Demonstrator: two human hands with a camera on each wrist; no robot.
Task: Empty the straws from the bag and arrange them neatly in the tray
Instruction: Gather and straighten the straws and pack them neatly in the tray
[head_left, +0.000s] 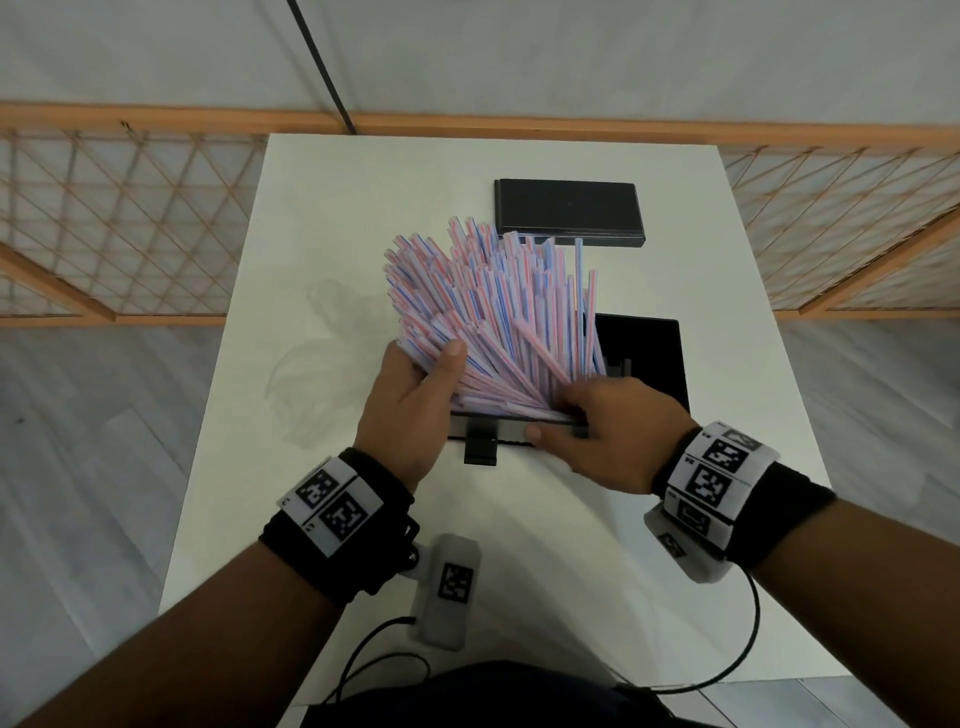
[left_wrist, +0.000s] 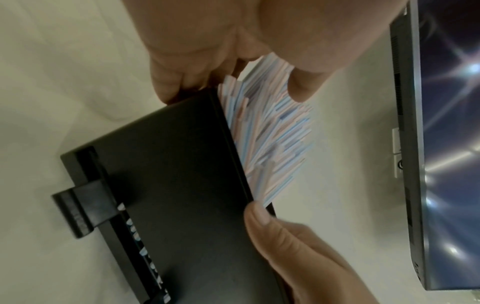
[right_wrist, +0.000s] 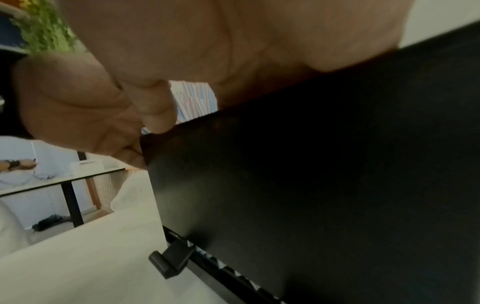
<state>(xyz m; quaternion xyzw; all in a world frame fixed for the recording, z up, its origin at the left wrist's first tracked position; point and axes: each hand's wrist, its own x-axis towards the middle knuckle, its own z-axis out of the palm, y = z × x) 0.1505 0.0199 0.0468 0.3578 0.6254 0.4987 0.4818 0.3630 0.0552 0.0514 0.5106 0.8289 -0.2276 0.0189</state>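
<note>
The straws (head_left: 498, 317) fanned upward and away from the tray (head_left: 644, 358); the left hand (head_left: 410, 400) gripped them, the right hand (head_left: 608, 431) pinched the tray's near rim, seen underneath only from the wrists.

A white rectangular table (head_left: 322, 218) stands on pale grey wood-plank flooring (head_left: 78, 415), backed by an orange wooden lattice fence (head_left: 119, 218) along a plain white wall (head_left: 571, 52), while the right wrist view catches a second white black-legged table (right_wrist: 64, 181) and green foliage (right_wrist: 44, 26).
</note>
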